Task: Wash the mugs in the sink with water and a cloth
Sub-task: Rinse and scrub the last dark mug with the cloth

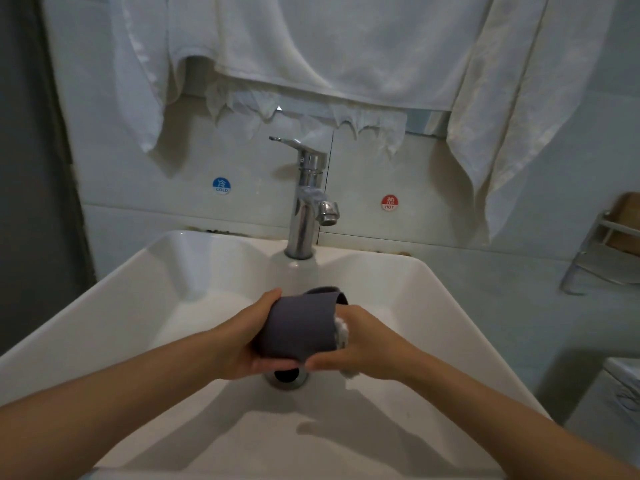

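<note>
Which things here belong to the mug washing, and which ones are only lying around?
For the job: grey mug, white cloth, left hand, right hand, sink, tap.
Only around: hanging towels, cold sticker, hot sticker, metal rack.

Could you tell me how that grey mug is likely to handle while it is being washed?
The mug looks rigid, probably ceramic, so it could chip if dropped into the hard sink. Its smooth wall may get slippery once wet. Held sideways by the left hand, it would likely roll if laid down so.
</note>
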`<action>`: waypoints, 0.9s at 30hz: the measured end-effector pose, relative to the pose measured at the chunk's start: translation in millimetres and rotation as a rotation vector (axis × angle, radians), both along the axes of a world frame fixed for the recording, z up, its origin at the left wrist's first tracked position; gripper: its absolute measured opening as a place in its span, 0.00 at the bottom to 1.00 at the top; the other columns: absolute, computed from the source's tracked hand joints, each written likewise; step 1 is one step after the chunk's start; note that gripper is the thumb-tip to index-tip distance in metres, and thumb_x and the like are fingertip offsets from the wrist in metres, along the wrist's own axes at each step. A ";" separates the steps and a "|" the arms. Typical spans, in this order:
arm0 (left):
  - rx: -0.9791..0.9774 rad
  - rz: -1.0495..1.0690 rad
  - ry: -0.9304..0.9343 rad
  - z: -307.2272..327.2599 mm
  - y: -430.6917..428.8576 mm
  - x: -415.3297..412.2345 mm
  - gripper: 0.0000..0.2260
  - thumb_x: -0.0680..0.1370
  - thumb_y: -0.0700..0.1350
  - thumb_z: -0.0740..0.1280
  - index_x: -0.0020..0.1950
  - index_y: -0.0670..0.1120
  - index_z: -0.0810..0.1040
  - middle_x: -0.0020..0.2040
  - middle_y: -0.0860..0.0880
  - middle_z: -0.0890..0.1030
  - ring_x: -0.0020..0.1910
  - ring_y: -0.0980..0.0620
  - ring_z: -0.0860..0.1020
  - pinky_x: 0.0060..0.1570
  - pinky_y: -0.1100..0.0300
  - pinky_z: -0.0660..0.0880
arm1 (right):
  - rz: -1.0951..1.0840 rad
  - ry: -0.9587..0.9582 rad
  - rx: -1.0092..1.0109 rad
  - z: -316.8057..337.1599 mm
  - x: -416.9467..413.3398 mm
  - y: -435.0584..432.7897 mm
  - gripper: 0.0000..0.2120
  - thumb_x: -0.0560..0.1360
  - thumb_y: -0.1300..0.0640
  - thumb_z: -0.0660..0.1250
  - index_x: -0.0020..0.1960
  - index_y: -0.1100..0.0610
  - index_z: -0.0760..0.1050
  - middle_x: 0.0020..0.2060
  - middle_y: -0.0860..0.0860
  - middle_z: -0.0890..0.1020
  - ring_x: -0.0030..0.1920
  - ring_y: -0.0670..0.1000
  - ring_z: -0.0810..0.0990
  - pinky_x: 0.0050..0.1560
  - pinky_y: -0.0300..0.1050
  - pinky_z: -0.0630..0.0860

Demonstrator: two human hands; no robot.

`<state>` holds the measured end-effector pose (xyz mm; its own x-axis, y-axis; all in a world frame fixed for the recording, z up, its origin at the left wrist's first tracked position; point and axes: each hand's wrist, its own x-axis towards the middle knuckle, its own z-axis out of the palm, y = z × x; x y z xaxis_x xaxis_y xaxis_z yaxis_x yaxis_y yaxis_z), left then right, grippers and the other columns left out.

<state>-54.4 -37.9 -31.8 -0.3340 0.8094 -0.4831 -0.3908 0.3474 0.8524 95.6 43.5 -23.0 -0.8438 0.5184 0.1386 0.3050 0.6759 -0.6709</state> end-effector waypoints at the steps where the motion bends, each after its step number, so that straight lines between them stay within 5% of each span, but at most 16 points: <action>1: -0.014 -0.002 -0.014 -0.6 -0.6 0.4 0.19 0.77 0.60 0.60 0.54 0.45 0.75 0.47 0.42 0.83 0.43 0.42 0.82 0.32 0.50 0.81 | 0.008 0.014 -0.009 -1.3 0.8 0.2 0.32 0.67 0.52 0.76 0.69 0.52 0.68 0.57 0.42 0.75 0.53 0.40 0.74 0.48 0.23 0.70; 4: 0.115 0.009 0.154 -0.6 2.6 3.4 0.18 0.78 0.60 0.56 0.56 0.49 0.74 0.50 0.45 0.81 0.46 0.46 0.81 0.33 0.54 0.81 | -0.081 0.181 -0.301 -0.2 -0.6 3.9 0.21 0.71 0.51 0.72 0.62 0.55 0.74 0.53 0.48 0.80 0.50 0.46 0.80 0.48 0.34 0.78; 6: 0.328 0.047 0.401 0.6 7.4 4.9 0.18 0.79 0.58 0.55 0.61 0.49 0.71 0.55 0.46 0.78 0.50 0.48 0.79 0.37 0.54 0.81 | -0.183 0.372 -0.683 7.9 -0.9 6.8 0.12 0.74 0.50 0.66 0.54 0.56 0.76 0.48 0.53 0.82 0.47 0.51 0.82 0.45 0.42 0.80; 8: 0.499 0.054 0.634 4.0 7.8 6.6 0.20 0.77 0.58 0.54 0.65 0.50 0.66 0.58 0.46 0.75 0.52 0.48 0.78 0.44 0.51 0.81 | -0.224 0.480 -0.922 12.9 0.8 11.4 0.12 0.75 0.49 0.62 0.51 0.56 0.75 0.45 0.54 0.83 0.45 0.52 0.82 0.41 0.42 0.79; 10: 0.529 0.044 0.731 6.4 7.7 8.3 0.23 0.75 0.59 0.53 0.66 0.50 0.64 0.59 0.45 0.75 0.54 0.47 0.77 0.49 0.49 0.80 | -0.202 0.512 -0.954 13.9 0.4 11.0 0.17 0.73 0.45 0.62 0.54 0.56 0.74 0.44 0.53 0.82 0.45 0.51 0.81 0.41 0.41 0.79; 13: 0.371 0.069 0.467 5.7 6.1 6.2 0.20 0.78 0.59 0.53 0.64 0.49 0.70 0.58 0.46 0.77 0.53 0.46 0.78 0.42 0.53 0.81 | -0.101 0.361 -0.576 10.0 1.1 6.0 0.32 0.59 0.35 0.74 0.56 0.52 0.74 0.43 0.45 0.80 0.43 0.45 0.82 0.36 0.32 0.76; 16: 0.111 0.041 0.131 4.0 3.4 4.5 0.20 0.78 0.62 0.55 0.55 0.49 0.75 0.51 0.45 0.82 0.49 0.44 0.81 0.41 0.50 0.81 | 0.004 -0.020 -0.084 5.8 2.6 5.7 0.27 0.65 0.51 0.78 0.60 0.47 0.70 0.47 0.40 0.77 0.37 0.40 0.78 0.32 0.29 0.73; 19: -0.050 0.006 0.033 3.9 2.0 1.2 0.20 0.77 0.61 0.59 0.52 0.46 0.76 0.48 0.42 0.82 0.45 0.40 0.81 0.31 0.49 0.80 | -0.002 -0.292 0.106 -6.6 3.4 17.0 0.33 0.67 0.46 0.75 0.68 0.48 0.66 0.59 0.45 0.76 0.51 0.46 0.78 0.48 0.39 0.78; 21: -0.108 -0.050 -0.008 4.2 2.0 -3.5 0.21 0.77 0.61 0.60 0.54 0.44 0.76 0.49 0.40 0.82 0.43 0.38 0.82 0.25 0.50 0.79 | -0.017 -0.320 0.123 -3.1 5.4 15.1 0.32 0.69 0.45 0.73 0.69 0.48 0.66 0.59 0.47 0.76 0.50 0.46 0.77 0.47 0.36 0.77; 24: -0.165 -0.164 0.046 -0.1 2.1 -12.2 0.24 0.77 0.63 0.59 0.57 0.44 0.77 0.53 0.40 0.81 0.46 0.38 0.82 0.39 0.48 0.81 | 0.005 -0.282 0.133 9.7 10.8 13.6 0.28 0.70 0.49 0.73 0.67 0.51 0.68 0.57 0.47 0.77 0.39 0.40 0.74 0.33 0.28 0.70; 27: -0.141 -0.236 0.341 -5.5 4.1 -20.3 0.23 0.78 0.62 0.55 0.58 0.47 0.77 0.57 0.43 0.80 0.55 0.42 0.79 0.58 0.47 0.74 | 0.024 -0.282 0.138 17.2 14.2 12.9 0.27 0.70 0.52 0.74 0.66 0.53 0.71 0.60 0.48 0.77 0.49 0.45 0.77 0.44 0.33 0.74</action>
<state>-74.7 -33.8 -37.3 -0.3071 0.8167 -0.4885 0.0092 0.5158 0.8566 109.8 56.4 -5.8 -0.8706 0.4908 -0.0348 0.4492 0.7639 -0.4634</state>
